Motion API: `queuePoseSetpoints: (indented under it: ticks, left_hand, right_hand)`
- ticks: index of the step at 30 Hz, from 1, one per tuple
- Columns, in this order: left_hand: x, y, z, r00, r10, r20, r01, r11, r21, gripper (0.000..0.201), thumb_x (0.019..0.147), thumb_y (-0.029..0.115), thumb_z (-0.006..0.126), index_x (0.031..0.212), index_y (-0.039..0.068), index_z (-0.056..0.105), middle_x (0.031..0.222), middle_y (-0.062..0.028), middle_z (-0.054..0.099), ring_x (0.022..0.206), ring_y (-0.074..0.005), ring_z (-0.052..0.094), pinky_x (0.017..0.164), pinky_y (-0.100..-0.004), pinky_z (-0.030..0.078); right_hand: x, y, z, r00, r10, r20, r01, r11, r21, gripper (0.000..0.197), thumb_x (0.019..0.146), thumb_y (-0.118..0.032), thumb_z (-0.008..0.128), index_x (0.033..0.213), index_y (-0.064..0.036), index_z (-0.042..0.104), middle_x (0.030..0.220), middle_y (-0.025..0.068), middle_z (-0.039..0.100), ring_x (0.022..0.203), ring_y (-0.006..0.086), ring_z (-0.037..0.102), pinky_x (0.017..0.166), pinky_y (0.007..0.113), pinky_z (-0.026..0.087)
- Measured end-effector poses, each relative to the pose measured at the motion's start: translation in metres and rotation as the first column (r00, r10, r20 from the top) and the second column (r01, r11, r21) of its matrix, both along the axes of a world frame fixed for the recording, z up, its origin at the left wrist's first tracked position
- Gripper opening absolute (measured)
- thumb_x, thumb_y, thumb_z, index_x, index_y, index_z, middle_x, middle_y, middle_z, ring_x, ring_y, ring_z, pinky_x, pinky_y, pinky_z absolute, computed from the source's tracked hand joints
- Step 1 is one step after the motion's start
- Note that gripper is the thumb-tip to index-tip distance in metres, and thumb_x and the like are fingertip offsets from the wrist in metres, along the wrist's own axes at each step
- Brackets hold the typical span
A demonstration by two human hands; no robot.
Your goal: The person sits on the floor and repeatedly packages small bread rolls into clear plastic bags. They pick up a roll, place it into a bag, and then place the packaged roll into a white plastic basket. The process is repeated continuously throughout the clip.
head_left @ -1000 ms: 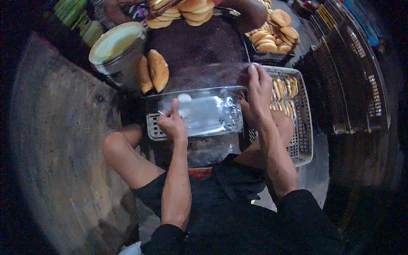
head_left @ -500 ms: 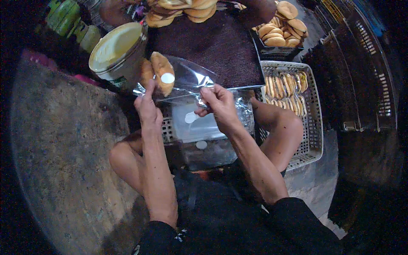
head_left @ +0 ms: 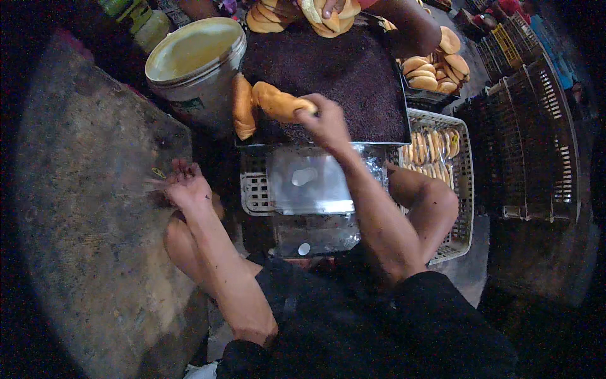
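My right hand is closed on the end of a long golden bread roll above the near-left part of a dark tray. A second roll lies beside it at the tray's left edge. My left hand is out to the left, over the worn floor. Its fingers are partly curled and smeared by motion. A small yellow thing shows next to them; I cannot make out whether they hold anything. Clear plastic bags with white oval labels lie before my body, on a pale perforated crate.
The dark tray has a co-worker's hand and flat buns at its far edge. A whitish bucket stands left. On the right are a box of buns, a crate of wrapped buns and stacked dark crates.
My hands have parted from the clear bag they stretched between them. The left hand swung left and down; the right moved up and took hold of a roll. The view shifted slightly.
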State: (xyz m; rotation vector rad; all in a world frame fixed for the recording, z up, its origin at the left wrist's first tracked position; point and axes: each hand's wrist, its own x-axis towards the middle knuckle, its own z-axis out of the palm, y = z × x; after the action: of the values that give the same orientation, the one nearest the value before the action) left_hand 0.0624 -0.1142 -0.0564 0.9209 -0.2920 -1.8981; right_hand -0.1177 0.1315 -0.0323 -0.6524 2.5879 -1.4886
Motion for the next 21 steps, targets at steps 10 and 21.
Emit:
queuePoseSetpoints:
  ticks: [10,21]
  left_hand:
    - [-0.043,0.068,0.01,0.897,-0.158,0.414,0.288,0.918,-0.273,0.069,0.085,0.06,0.055,0.124,0.004,0.043,0.11,-0.009,0.055,0.097,-0.0198,0.051,0.075,-0.0338,0.042]
    - [-0.087,0.164,0.022,0.835,-0.228,0.5,0.539,0.514,-0.667,0.063,0.092,0.059,0.041,0.106,0.001,0.059,0.109,-0.0119,0.06,0.096,-0.0203,0.054,0.081,-0.0343,0.044]
  right_hand:
    - [-0.048,0.118,-0.001,0.999,-0.014,-0.035,0.02,0.984,0.177,0.03,0.082,-0.018,0.06,0.105,0.0014,0.063,0.087,0.0135,0.069,0.081,0.0188,0.065,0.075,0.032,0.05]
    - [-0.006,0.211,0.112,0.945,0.012,0.328,0.111,0.929,-0.352,0.046,0.079,-0.026,0.065,0.114,0.0031,0.059,0.105,0.0131,0.062,0.101,0.0201,0.056,0.091,0.031,0.041]
